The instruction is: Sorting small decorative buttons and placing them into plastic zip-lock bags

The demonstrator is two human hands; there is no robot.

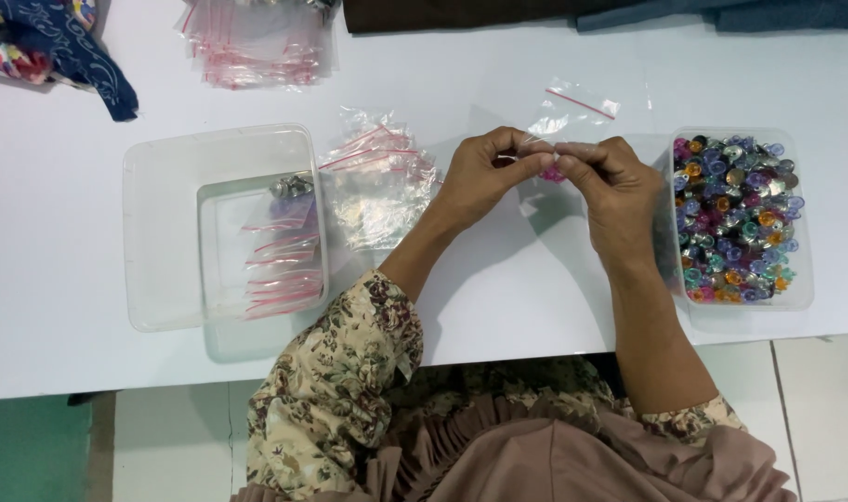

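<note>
Above the white surface [498, 297], both hands meet fingertip to fingertip: left hand [487, 174] and right hand [610, 186] pinch one small clear plastic zip bag [545, 153], wrists raised.

A small packing workshop: white table [535, 297], stacked zip bags [256, 42], tub of beads [738, 218].

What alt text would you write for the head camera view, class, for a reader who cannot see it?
Two hands, left hand and right hand, pinch a small clear zip bag above a white table. A tub of colourful beads sits right; a clear tub holding filled bags sits left.
</note>
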